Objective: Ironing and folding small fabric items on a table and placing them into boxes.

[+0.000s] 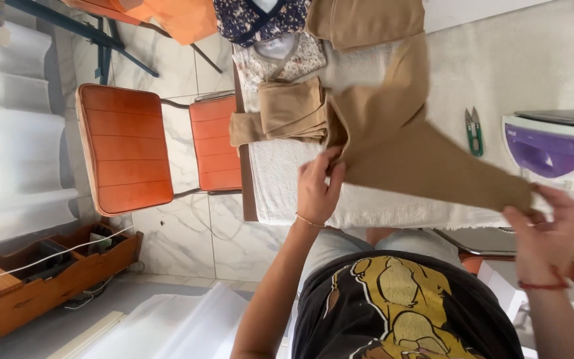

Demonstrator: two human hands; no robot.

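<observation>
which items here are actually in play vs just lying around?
In play:
- tan garment, spread on the padded ironing surface
- left hand gripping its middle edge
- right hand holding its end

Lying about:
- purple iron
- green thread snips
- folded floral clothes
- orange chair
- wooden tray on the floor

Floor (181,226): pale marble tiles, glossy.
Chair (127,149): orange seat, metal frame, beside the desk.
Wooden box (41,279): on the floor, cables inside.

Bare white padded table (513,60) lies open beyond the tan garment (400,146); green snips (474,131) and purple iron (556,146) crowd one side.
</observation>
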